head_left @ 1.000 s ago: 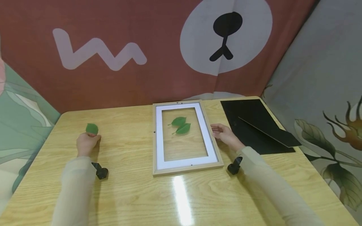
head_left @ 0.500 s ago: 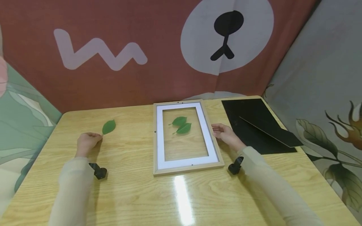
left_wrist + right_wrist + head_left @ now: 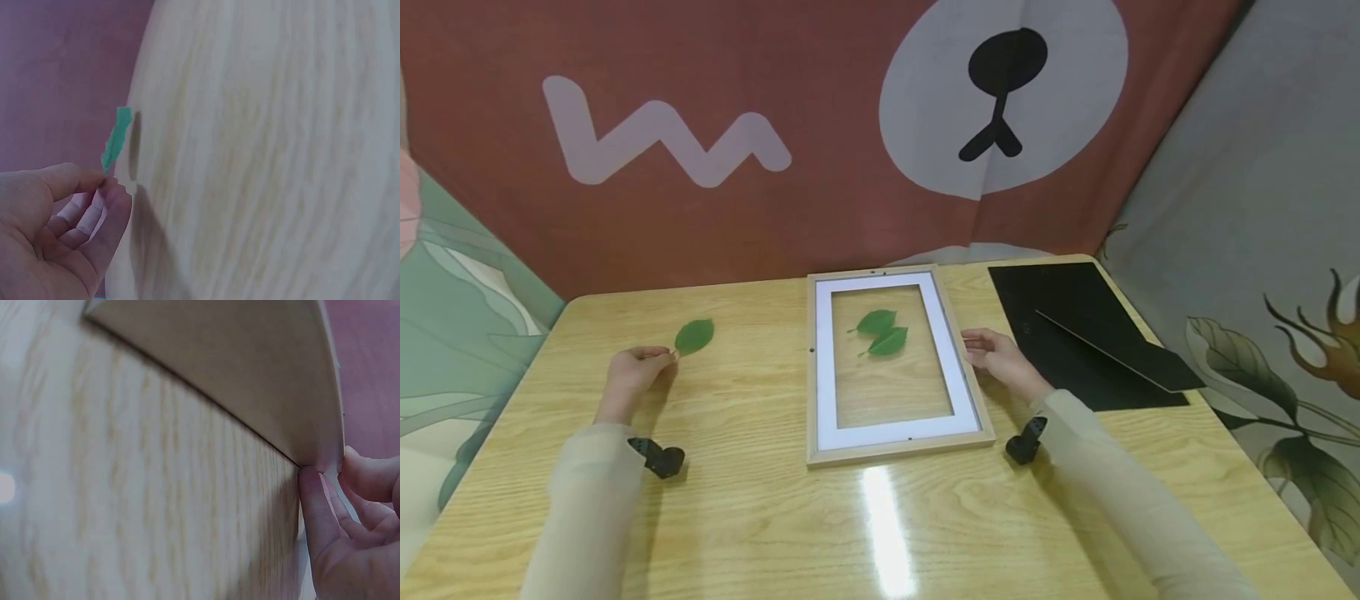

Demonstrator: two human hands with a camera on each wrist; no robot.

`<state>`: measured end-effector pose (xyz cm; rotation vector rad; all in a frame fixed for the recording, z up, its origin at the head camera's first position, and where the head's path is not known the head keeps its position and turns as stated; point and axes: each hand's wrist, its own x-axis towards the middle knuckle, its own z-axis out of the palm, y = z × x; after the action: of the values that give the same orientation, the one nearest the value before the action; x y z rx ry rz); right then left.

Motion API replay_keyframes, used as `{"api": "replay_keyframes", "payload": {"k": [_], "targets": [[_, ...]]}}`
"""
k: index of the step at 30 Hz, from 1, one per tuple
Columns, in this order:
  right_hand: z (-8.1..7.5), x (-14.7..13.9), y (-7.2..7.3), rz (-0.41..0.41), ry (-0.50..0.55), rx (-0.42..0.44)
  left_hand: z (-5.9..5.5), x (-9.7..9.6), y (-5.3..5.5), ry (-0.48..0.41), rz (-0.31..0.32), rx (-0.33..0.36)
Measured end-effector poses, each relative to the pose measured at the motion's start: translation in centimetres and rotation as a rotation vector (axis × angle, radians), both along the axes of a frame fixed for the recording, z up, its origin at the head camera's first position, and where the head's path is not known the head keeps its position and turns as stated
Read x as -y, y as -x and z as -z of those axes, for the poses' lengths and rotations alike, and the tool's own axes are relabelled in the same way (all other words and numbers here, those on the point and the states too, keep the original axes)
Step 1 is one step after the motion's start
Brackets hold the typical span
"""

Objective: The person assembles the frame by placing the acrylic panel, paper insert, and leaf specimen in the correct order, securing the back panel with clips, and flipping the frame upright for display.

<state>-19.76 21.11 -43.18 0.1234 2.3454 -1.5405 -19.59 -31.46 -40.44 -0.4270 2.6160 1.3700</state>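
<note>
My left hand (image 3: 628,379) pinches a green leaf (image 3: 694,337) by its stem at the left side of the table. In the left wrist view the leaf (image 3: 117,139) shows nearly edge-on above the pinched thumb and fingertip. My right hand (image 3: 1000,360) touches the right edge of a light wooden picture frame (image 3: 901,456) that has a white inner border. Close up in the right wrist view, fingertips rest against the side of the frame (image 3: 250,375). Inside the frame's opening lie two green leaves, one leaf (image 3: 876,322) just behind the other leaf (image 3: 888,342).
A large black board (image 3: 1052,287) lies at the table's right side, with a flap (image 3: 1112,354) standing up at a slant. Brown fabric (image 3: 700,233) hangs behind the table's back edge. Bare wood tabletop (image 3: 752,375) lies between my left hand and the frame.
The leaf in my left hand has turned from pointing away to pointing right, and more of it shows now. My right hand and the frame stay put.
</note>
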Motion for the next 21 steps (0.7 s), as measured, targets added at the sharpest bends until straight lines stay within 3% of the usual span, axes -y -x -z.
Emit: {"api": "replay_keyframes", "payload": {"k": [4, 10, 15, 21], "targets": [[0.1, 0.0, 0.1, 0.001, 0.013, 0.001, -0.4, -0.7, 0.1, -0.109, 0.027, -0.013], [0.2, 0.0, 0.2, 0.004, 0.02, 0.006, -1.3, -2.8, 0.5, -0.115, 0.039, -0.061], [0.0, -0.1, 0.1, 0.005, 0.005, 0.011, -2.1, -4.8, 0.9, -0.208, 0.034, -0.15], [0.0, 0.0, 0.1, 0.003, 0.005, 0.017, -3.2, -7.2, 0.7, -0.241, 0.085, -0.189]]}}
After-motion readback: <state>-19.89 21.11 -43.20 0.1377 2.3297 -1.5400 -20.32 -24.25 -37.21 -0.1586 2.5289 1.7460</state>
